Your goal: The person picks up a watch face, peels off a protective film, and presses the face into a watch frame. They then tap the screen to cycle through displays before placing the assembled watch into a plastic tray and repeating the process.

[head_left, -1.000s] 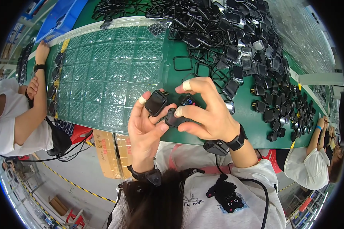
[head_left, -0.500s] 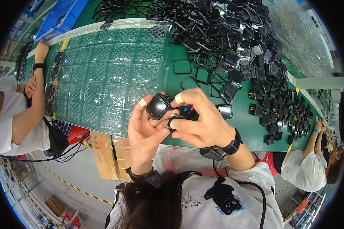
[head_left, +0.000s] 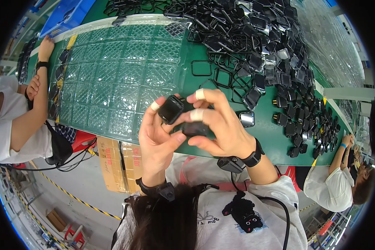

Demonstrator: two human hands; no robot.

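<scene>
My left hand (head_left: pixel 156 135) grips a black square smartwatch case (head_left: pixel 171 109) between its fingers, with the dark glossy face showing. Close beside it, my right hand (head_left: pixel 225 125) has its fingers curled, and white tape wraps several fingertips. A second dark piece (head_left: pixel 195 129), smeared by motion, sits between the right thumb and fingers, touching or nearly touching the left fingers; its kind is unclear. On the green table right of my right hand lies another case with a shiny face (head_left: pixel 246 119).
A clear compartment tray (head_left: pixel 112 75) covers the table's left. Black square frames (head_left: pixel 201 68) and a heap of cases (head_left: pixel 266 54) lie beyond my hands. More cases (head_left: pixel 296 121) spread right. A blue bin (head_left: pixel 66 18) is far left. Co-workers' arms (head_left: pixel 33 108) rest at the left.
The case in my left hand has tilted, and its face looks darker. My right fingers have shifted over the second piece, whose lit coloured screen no longer shows.
</scene>
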